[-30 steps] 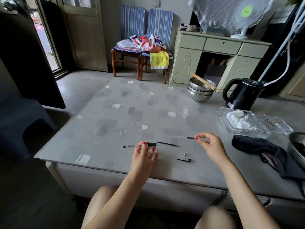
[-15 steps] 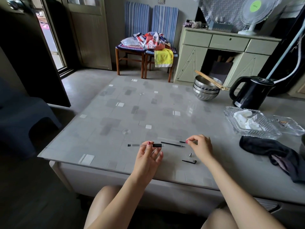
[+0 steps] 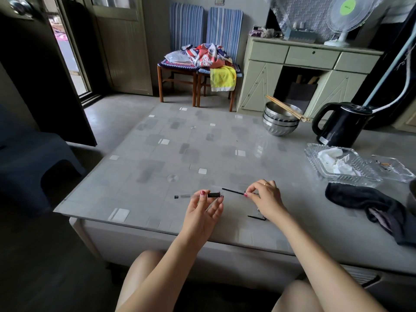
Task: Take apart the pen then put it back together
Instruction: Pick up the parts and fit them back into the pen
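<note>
Over the grey table (image 3: 157,154), the left hand (image 3: 203,212) pinches the pen barrel (image 3: 198,195) while the right hand (image 3: 265,199) pinches the refill (image 3: 233,191), tip near the barrel's open end; reassembly appears underway, requiring coaxial alignment before insertion.

Pen disassembled. Clear barrel (image 3: 198,195) with black rubber sleeve held level above the bench, open end facing the thin black refill (image 3: 233,191), also level and just beside it. Black clip piece (image 3: 256,217) flat on the bench, nearer the edge.
</note>
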